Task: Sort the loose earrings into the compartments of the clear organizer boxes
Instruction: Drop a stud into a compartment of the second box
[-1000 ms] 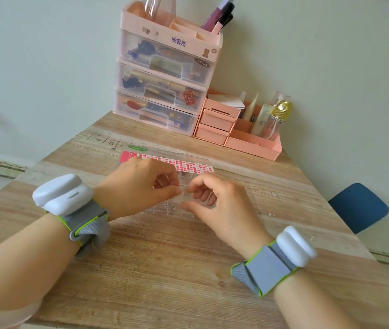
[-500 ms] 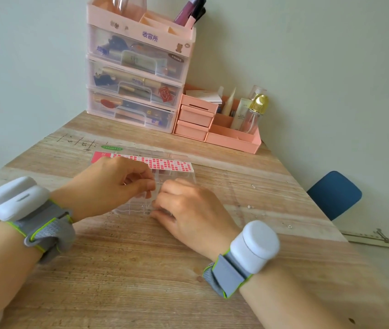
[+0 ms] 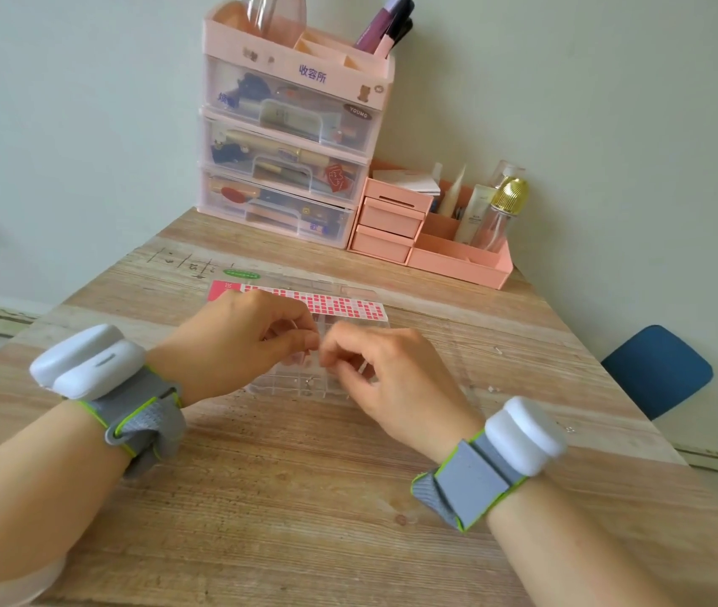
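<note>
A clear organizer box [image 3: 291, 384] with small compartments lies on the wooden table, mostly hidden behind my hands. One tiny earring [image 3: 309, 379] sits in a front compartment. My left hand [image 3: 238, 343] and my right hand [image 3: 385, 378] hover just above the box with fingers curled. Their thumb and forefinger tips meet over it and pinch a tiny earring that is barely visible between them. Loose earrings [image 3: 492, 389] lie scattered on the table to the right of the box.
A pink-and-red sticker sheet [image 3: 348, 305] lies across the box's far edge. A pink three-drawer unit [image 3: 282, 168] and a pink desk organizer [image 3: 458, 256] with bottles stand against the wall. A blue chair seat [image 3: 657, 370] is off the table's right edge.
My right hand has lifted off the box and its fingers have come up to meet the left fingertips. The left hand stays pinched over the box. The camera view has shifted.
</note>
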